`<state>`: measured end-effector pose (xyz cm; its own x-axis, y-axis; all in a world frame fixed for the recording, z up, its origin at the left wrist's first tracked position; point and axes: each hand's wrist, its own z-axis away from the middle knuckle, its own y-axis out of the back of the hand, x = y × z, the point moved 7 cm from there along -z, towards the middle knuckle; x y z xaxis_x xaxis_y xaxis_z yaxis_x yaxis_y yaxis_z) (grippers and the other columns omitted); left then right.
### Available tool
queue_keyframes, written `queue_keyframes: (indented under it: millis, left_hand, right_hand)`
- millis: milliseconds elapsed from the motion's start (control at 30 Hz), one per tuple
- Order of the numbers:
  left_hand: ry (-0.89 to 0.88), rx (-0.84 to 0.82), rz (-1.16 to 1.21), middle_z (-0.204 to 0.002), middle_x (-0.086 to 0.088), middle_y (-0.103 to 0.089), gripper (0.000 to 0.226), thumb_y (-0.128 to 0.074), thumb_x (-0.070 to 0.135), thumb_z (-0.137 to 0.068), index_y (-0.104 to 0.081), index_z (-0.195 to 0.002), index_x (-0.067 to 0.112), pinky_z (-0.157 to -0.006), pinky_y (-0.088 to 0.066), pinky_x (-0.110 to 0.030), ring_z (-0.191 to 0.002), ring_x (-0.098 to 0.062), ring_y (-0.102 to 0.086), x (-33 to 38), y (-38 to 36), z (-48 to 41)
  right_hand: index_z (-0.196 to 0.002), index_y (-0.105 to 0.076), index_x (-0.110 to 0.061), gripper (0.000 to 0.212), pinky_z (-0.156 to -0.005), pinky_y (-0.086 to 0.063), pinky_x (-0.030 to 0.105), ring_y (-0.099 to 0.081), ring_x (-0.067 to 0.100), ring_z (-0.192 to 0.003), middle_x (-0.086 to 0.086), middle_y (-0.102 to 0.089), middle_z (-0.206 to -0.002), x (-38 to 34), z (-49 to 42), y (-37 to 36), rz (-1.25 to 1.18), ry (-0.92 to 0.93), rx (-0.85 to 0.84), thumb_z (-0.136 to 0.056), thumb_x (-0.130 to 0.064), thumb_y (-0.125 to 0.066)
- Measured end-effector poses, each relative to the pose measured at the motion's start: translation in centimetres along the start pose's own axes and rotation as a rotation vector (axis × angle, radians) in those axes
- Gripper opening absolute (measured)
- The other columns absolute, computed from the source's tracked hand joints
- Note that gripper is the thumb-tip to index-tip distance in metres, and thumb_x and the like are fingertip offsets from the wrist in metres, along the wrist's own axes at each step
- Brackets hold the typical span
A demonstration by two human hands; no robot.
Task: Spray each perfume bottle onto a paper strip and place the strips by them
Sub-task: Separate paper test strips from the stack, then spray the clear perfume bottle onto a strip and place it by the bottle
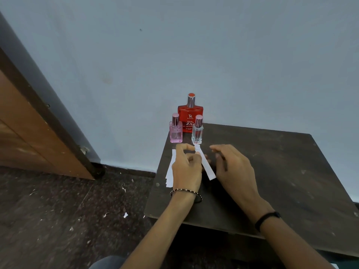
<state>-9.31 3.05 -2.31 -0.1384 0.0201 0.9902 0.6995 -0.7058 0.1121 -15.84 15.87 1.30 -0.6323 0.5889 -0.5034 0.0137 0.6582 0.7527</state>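
Paper strip pinched beside three capped perfume bottles at the frame's centre.

At left of centre, a small stack of white paper strips (170, 172) lay by the edge of the dark wooden table (281, 171), where it could be swept off. A single white paper strip (206, 166) was pinched at its top end by the left hand (186, 167). Just above stood the pink square glass bottle (176, 131), the red flat bottle (190, 117) and the clear faceted glass bottle (197, 133), close enough to be toppled. The right hand (233, 166) hovered loosely curled, holding nothing.
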Motion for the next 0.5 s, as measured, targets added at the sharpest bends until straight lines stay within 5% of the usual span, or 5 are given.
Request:
queue_keyframes:
  millis: [133,333,500]
  left_hand:
    - [-0.015,-0.024,-0.037,-0.092,-0.002,-0.074,0.022,-0.053,0.014,-0.095,-0.062,-0.09,0.034,-0.082,-0.059,-0.048,-0.091,-0.019,-0.071,-0.6,-0.3,-0.5]
    - [-0.032,-0.016,-0.085,-0.099,0.002,-0.073,0.022,-0.05,0.012,-0.099,-0.069,-0.103,0.023,-0.087,-0.058,-0.04,-0.094,-0.013,-0.068,-0.3,-0.1,-0.9]
    - [-0.073,-0.025,-0.132,-0.096,0.007,-0.07,0.023,-0.051,0.01,-0.099,-0.071,-0.107,0.017,-0.075,-0.049,-0.011,-0.085,0.001,-0.062,0.4,0.0,-0.9]
  right_hand:
    - [-0.123,-0.061,-0.018,0.031,-0.076,-0.056,0.027,-0.066,0.006,-0.084,-0.005,-0.068,-0.109,1.1,-2.2,-1.4,-0.168,-0.196,0.005,-0.096,-0.034,-0.063]
    - [-0.135,-0.051,-0.017,0.067,-0.078,-0.046,0.017,-0.06,0.009,-0.104,-0.002,-0.062,-0.13,1.0,-4.9,-4.1,-0.335,-0.328,-0.066,-0.083,-0.051,-0.074]
    - [-0.12,-0.061,-0.021,0.057,-0.085,-0.058,0.036,-0.065,0.008,-0.096,-0.006,-0.07,-0.112,0.8,-5.8,-4.7,-0.25,-0.329,-0.043,-0.079,-0.058,-0.074]
